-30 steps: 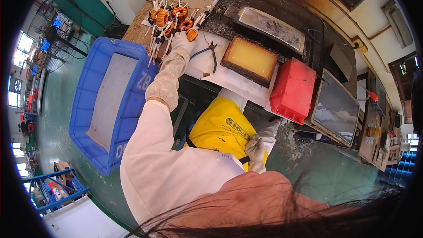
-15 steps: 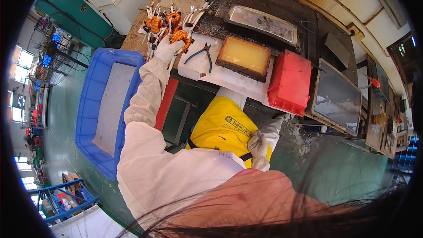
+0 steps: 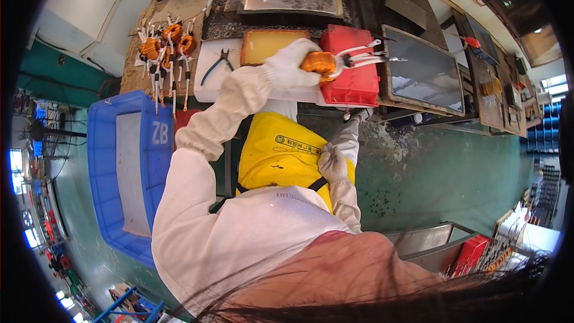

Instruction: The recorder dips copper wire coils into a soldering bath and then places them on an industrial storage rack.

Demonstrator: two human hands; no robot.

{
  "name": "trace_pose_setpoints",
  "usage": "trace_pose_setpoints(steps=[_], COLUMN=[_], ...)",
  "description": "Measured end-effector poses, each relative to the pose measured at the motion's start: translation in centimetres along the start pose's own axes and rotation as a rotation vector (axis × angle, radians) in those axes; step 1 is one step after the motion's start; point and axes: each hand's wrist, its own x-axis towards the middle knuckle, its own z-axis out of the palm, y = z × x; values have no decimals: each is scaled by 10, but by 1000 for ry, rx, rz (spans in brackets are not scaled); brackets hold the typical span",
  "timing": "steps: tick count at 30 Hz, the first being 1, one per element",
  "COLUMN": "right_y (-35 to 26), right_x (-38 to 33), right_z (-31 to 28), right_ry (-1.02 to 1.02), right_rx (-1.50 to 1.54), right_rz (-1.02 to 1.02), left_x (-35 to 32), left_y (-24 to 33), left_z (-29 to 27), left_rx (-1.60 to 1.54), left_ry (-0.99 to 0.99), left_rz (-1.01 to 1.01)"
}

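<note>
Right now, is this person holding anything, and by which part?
The left hand holds an orange coil by the left side of its ring; whether the right hand holds anything cannot be told.

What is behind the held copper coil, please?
Behind the coil and its white leads, part of the red container shows; whatever the coil and left hand cover cannot be seen.

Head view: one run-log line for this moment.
left hand: grips orange coil; right hand: at yellow apron; pliers: on white sheet; other coils: left of pliers
</note>
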Motion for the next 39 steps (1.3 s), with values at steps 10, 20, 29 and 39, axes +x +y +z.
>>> trace_pose_setpoints(steps=[10,20,29,39], right_y=[-1,1,-54,-63], right_x=[-9,-46,-36,14], right_z=[6,145,341,340], right_ry=[4,-100,-163,-23], right_rx=[25,-1126,-1918,-2145], right_rz=[-28,-513,-1785,-1677], left_x=[96,78,42,-21], left_y=[22,36,46,19], left_z=[62,55,65,46], left_rx=[132,484,654,463], left_ry=[-232,-169,171,361], left_rz=[19,217,336,473])
